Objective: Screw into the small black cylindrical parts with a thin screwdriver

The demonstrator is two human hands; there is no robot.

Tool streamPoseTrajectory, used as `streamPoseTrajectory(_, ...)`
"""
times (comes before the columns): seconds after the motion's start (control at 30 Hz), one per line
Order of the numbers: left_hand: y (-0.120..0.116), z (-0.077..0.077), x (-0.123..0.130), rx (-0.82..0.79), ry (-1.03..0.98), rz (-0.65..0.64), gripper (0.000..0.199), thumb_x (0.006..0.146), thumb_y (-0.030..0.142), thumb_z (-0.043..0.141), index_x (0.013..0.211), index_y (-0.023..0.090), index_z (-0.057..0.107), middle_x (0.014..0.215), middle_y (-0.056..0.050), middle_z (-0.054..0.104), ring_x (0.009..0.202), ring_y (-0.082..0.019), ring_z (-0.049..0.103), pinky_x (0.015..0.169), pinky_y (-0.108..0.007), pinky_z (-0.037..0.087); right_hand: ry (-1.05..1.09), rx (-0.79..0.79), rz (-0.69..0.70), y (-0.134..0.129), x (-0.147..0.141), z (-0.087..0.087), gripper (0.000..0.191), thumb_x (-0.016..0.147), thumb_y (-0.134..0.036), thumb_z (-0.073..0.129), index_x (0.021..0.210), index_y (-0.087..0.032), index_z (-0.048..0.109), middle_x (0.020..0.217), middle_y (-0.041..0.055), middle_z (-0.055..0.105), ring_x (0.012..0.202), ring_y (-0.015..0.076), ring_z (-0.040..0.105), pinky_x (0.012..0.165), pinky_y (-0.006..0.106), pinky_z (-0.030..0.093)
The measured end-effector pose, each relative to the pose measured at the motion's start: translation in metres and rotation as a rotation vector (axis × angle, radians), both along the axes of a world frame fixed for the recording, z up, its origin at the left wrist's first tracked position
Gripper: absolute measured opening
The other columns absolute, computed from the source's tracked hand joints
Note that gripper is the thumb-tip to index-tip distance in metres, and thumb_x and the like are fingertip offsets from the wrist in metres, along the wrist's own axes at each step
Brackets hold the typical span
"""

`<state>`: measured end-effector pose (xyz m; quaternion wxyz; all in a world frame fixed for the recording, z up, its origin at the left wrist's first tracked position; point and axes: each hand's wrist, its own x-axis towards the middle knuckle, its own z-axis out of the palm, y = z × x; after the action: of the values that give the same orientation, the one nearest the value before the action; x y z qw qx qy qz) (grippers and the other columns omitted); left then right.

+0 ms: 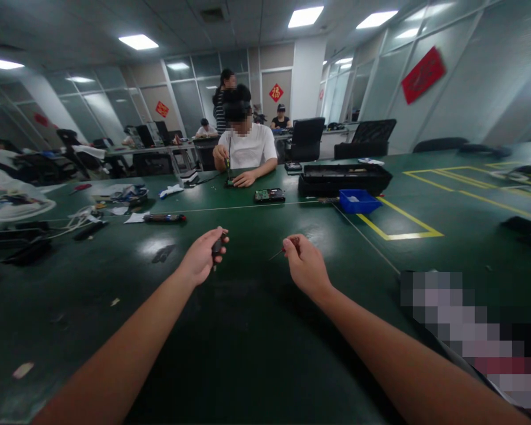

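Observation:
Over the green table (pixel 243 319), my left hand (pixel 202 255) is closed around a small dark object (pixel 218 245), too small to identify. My right hand (pixel 307 264) pinches a thin screwdriver (pixel 277 254); its shaft points left and slightly down toward the other hand, and its reddish handle is mostly covered by my fingers. The two hands are apart, at about the same height. The held items do not touch each other.
Across the table a person in a white shirt (pixel 256 144) works on a small part. Between us lies a hard drive (pixel 269 195). A black tray (pixel 345 180) and a blue bin (pixel 359 201) stand back right. Cables (pixel 77 219) and a dark tool (pixel 164 218) lie left.

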<state>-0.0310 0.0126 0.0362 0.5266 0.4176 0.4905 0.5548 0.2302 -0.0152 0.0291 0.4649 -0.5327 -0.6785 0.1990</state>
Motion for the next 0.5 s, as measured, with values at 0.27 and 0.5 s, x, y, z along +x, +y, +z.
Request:
streamPoseTrajectory(0.27,-0.008,0.016,-0.092,-0.077,-0.176,0.251,0.012,0.089,0.022,0.059,0.099,0.016,0.062,0.085,-0.002,0.057,0.058,-0.011,0.052,0.044,-0.021,0.037,-0.017,-0.015,-0.003,0.0,0.0,0.0,0.028,0.102,-0.042,0.045,0.096,-0.021,0.063,0.083,0.0046,0.069,0.075,0.0207,0.065,0.067,0.033,0.045)
streamPoseTrajectory(0.5,-0.032,0.026,-0.2,-0.055,-0.122,0.551,0.02,0.091,0.011,0.042,0.095,0.011,0.061,0.078,-0.004,0.053,0.06,-0.013,0.049,0.05,-0.021,0.042,-0.025,-0.024,0.005,0.0,0.0,-0.001,0.029,0.102,-0.043,0.044,0.099,-0.021,0.063,0.084,0.0042,0.069,0.076,0.0202,0.065,0.068,0.033,0.047)
